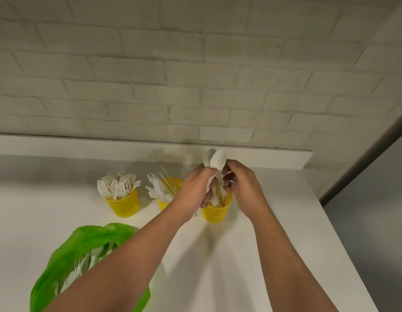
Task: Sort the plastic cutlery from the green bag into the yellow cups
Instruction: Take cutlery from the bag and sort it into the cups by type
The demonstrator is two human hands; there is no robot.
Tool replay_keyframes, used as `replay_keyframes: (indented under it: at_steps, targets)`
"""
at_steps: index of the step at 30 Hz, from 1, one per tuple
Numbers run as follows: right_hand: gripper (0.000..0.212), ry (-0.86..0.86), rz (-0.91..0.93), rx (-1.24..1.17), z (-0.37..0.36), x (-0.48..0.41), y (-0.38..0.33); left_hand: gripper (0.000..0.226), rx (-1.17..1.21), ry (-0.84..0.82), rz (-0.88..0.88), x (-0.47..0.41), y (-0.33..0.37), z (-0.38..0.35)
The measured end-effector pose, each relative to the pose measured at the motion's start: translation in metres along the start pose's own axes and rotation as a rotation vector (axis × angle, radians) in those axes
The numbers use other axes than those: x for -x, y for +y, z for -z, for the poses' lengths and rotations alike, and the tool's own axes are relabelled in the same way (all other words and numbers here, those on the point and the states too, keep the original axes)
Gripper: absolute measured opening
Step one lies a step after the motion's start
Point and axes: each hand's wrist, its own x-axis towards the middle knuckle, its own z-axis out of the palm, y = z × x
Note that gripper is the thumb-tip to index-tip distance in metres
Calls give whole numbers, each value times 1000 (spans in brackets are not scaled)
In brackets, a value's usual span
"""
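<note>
Three yellow cups stand in a row on the white counter. The left cup (124, 204) holds white forks, the middle cup (173, 184) holds knives and thin sticks, the right cup (215, 211) holds spoons. My left hand (196, 191) grips a bunch of white spoons (216, 161), bowls up, above the right cup. My right hand (242, 188) is beside it, fingers curled at a spoon handle over the same cup. The open green bag (71, 251) lies at the front left with white cutlery inside, partly hidden by my left forearm.
The white counter (251, 255) ends at a raised ledge (105, 145) below a brick wall. Its right edge runs diagonally from back to front right, with grey floor (375, 221) beyond.
</note>
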Motion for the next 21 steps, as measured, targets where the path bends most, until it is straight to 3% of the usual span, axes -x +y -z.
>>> replay_keyframes:
  at_steps: [2,4,6,9,14,17,21]
  targets:
    - [30,-97,36,132,-2,5,-8,37,-42,-25,24,-1,1,-2]
    - [22,-63,81,246,-4,6,-12,41,-67,-7,60,-2,2,-4]
    - [19,-19,67,181,-6,7,-17,39,-134,35,38,-5,5,-6]
    - [18,36,-13,96,-10,5,-25,21,-452,70,-185,-7,1,-7]
    - [18,29,-105,3,-11,-2,-34,43,-576,84,-267,-14,-1,-10]
    - [21,-4,-143,-89,-9,-10,-36,51,-805,136,-367,-24,0,-14]
    - [18,71,-84,-54,-7,-18,-31,43,-858,168,-276,-39,6,-15]
